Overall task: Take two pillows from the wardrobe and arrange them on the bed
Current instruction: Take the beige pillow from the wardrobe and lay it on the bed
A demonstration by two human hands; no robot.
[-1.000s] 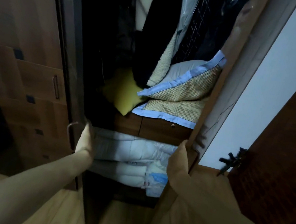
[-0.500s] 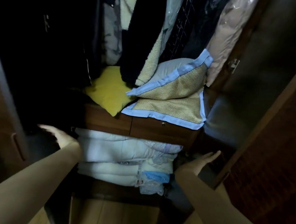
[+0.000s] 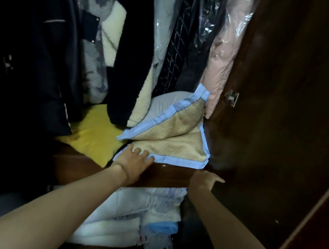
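- Inside the wardrobe [image 3: 278, 97], on the wooden shelf, two blue-trimmed pillows [image 3: 169, 146] sit stacked, the top one tilted up against the hanging clothes [image 3: 139, 58]. A yellow cushion [image 3: 93, 136] sits just beside them on the left.
- Left hand [image 3: 133, 162] lies flat on the near-left corner of the bottom pillow, fingers spread, not curled around anything yet.
- Right hand [image 3: 204, 178] hovers just below the pillow's front edge near the right corner, fingers loose and apart, touching nothing as far as I can tell.
- So this looks like the grab step, nothing lifted yet.
- Next move probably needs both hands under the stack, pulling clear of the coats.
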